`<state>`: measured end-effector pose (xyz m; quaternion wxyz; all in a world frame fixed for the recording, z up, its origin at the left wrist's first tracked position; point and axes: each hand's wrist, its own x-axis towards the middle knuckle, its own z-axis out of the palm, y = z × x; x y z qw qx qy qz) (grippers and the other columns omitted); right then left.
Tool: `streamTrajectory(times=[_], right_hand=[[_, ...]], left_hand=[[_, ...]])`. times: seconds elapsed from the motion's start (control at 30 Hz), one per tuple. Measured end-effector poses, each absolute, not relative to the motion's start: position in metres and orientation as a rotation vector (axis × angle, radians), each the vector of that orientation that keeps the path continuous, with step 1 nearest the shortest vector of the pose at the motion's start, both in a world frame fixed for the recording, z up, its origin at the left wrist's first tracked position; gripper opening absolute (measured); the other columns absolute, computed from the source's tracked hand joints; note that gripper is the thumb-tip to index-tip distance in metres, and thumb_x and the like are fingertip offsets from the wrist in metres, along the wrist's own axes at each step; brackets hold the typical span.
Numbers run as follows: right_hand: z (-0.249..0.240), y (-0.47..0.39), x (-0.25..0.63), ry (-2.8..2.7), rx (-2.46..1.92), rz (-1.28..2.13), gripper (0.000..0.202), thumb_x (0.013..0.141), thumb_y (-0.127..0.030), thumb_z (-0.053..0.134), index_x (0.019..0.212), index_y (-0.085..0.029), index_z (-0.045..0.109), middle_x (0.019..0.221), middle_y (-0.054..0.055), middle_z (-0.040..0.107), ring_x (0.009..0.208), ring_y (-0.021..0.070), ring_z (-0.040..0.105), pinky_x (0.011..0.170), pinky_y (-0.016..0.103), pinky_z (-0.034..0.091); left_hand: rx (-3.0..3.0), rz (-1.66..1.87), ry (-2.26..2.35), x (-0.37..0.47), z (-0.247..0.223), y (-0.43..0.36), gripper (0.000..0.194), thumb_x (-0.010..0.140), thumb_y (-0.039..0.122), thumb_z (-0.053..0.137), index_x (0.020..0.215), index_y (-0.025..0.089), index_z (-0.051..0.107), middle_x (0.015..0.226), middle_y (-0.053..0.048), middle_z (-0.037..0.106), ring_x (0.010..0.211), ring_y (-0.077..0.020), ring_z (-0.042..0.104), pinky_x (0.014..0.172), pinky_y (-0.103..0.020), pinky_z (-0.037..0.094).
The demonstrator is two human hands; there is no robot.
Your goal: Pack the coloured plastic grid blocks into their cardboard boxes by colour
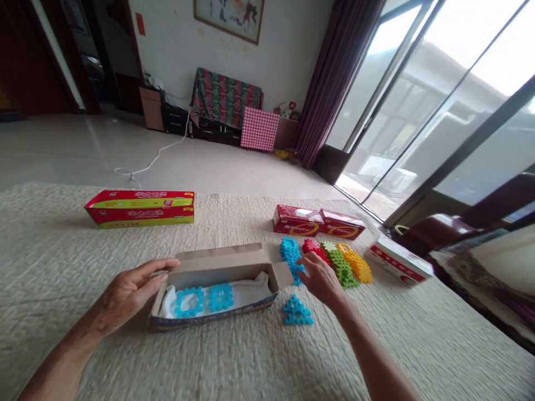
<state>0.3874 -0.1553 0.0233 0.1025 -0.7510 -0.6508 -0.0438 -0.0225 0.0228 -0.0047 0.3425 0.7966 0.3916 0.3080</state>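
Observation:
An open cardboard box (217, 320) lies on the beige textured mat, lined with white material. Inside it are two blue toothed pieces, a ring-like one (189, 302) and a squarer one (220, 297). My left hand (136, 288) is at the box's left end, fingers apart, holding nothing. My right hand (321, 277) reaches to the row of blue pieces (290, 252), its fingertips at the row's near right side; whether they grip a piece is unclear. A blue triangular piece (297, 312) lies right of the box. Red (314, 249), green (340, 267) and yellow pieces (356, 263) stand in rows beyond my right hand.
A red and yellow-green box (142, 210) lies at the back left of the mat (234, 214). Two red boxes (297, 220) (343, 224) stand behind the pieces. A white and red box (399, 260) is at the right, near a dark chair.

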Motion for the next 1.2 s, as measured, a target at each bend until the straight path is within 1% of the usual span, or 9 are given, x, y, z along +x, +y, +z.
streamTrajectory(times=[0.2, 0.47, 0.57, 0.73, 0.83, 0.9, 1.0, 1.1, 1.2], right_hand=[[0.017, -0.155, 0.388, -1.876, -2.283, -0.245, 0.018, 0.088, -0.025, 0.053, 0.101, -0.02, 0.065, 0.099, 0.006, 0.06, 0.087, 0.0181, 0.058, 0.077, 0.028, 0.041], [0.014, -0.153, 0.386, -1.869, -2.307, -0.246, 0.017, 0.087, -0.024, 0.053, 0.099, -0.021, 0.065, 0.097, 0.006, 0.06, 0.087, 0.018, 0.059, 0.077, 0.028, 0.04], [0.015, -0.152, 0.385, -1.885, -2.315, -0.268, 0.017, 0.086, -0.023, 0.053, 0.098, -0.02, 0.065, 0.096, 0.006, 0.061, 0.087, 0.019, 0.059, 0.077, 0.029, 0.04], [0.036, -0.156, 0.389, -1.782, -2.322, -0.376, 0.016, 0.084, -0.024, 0.053, 0.091, -0.02, 0.067, 0.095, 0.007, 0.063, 0.085, 0.0209, 0.06, 0.075, 0.032, 0.041], [0.063, -0.157, 0.383, -1.661, -2.188, -0.428, 0.017, 0.084, -0.03, 0.054, 0.092, -0.022, 0.066, 0.097, 0.007, 0.063, 0.084, 0.0213, 0.06, 0.072, 0.032, 0.042], [0.08, -0.153, 0.367, -1.661, -2.036, -0.393, 0.016, 0.084, -0.032, 0.055, 0.091, -0.022, 0.066, 0.097, 0.006, 0.063, 0.084, 0.0201, 0.059, 0.073, 0.032, 0.042], [0.097, -0.138, 0.329, -1.804, -1.897, -0.234, 0.012, 0.083, -0.026, 0.055, 0.089, -0.022, 0.066, 0.092, 0.004, 0.062, 0.081, 0.0168, 0.058, 0.072, 0.029, 0.041], [0.096, -0.12, 0.29, -1.98, -1.891, -0.075, 0.013, 0.082, -0.021, 0.055, 0.086, -0.021, 0.067, 0.088, 0.004, 0.06, 0.074, 0.0143, 0.056, 0.065, 0.027, 0.038], [0.084, -0.11, 0.267, -2.097, -1.948, -0.026, 0.014, 0.081, -0.017, 0.055, 0.084, -0.02, 0.068, 0.083, 0.003, 0.061, 0.068, 0.0125, 0.054, 0.059, 0.026, 0.032]], left_hand=[[2.08, 0.803, 1.019, -0.021, -0.005, 0.025, 0.034, 0.082, 0.045, 0.055, 0.108, 0.029, 0.068, 0.113, 0.0, 0.072, 0.11, -0.0236, 0.064, 0.095, -0.034, 0.051], [2.072, 0.789, 1.015, -0.024, -0.009, 0.026, 0.033, 0.083, 0.045, 0.055, 0.11, 0.03, 0.067, 0.115, 0.001, 0.071, 0.112, -0.0222, 0.063, 0.096, -0.03, 0.05], [2.067, 0.803, 1.015, -0.022, -0.005, 0.023, 0.034, 0.082, 0.045, 0.056, 0.109, 0.028, 0.069, 0.114, 0.0, 0.071, 0.11, -0.0231, 0.064, 0.095, -0.031, 0.051], [2.011, 0.834, 1.017, -0.017, 0.005, 0.016, 0.035, 0.081, 0.043, 0.056, 0.106, 0.023, 0.07, 0.11, -0.004, 0.073, 0.104, -0.0231, 0.067, 0.092, -0.033, 0.053], [2.01, 0.841, 1.011, -0.015, 0.009, 0.013, 0.035, 0.08, 0.041, 0.056, 0.106, 0.022, 0.07, 0.11, -0.004, 0.073, 0.104, -0.0229, 0.067, 0.092, -0.033, 0.053], [2.015, 0.843, 1.006, -0.015, 0.01, 0.012, 0.034, 0.081, 0.039, 0.056, 0.106, 0.022, 0.07, 0.111, -0.004, 0.072, 0.105, -0.0229, 0.066, 0.093, -0.033, 0.053], [2.008, 0.845, 0.992, -0.015, 0.012, 0.011, 0.033, 0.081, 0.038, 0.055, 0.106, 0.021, 0.07, 0.11, -0.004, 0.072, 0.105, -0.0226, 0.066, 0.093, -0.032, 0.053], [2.026, 0.844, 0.988, -0.015, 0.013, 0.011, 0.033, 0.081, 0.036, 0.055, 0.107, 0.022, 0.069, 0.11, -0.004, 0.072, 0.104, -0.0211, 0.066, 0.094, -0.031, 0.052], [2.023, 0.861, 0.98, -0.014, 0.014, 0.01, 0.031, 0.081, 0.034, 0.055, 0.106, 0.022, 0.069, 0.109, -0.003, 0.073, 0.103, -0.0201, 0.067, 0.093, -0.031, 0.052]])
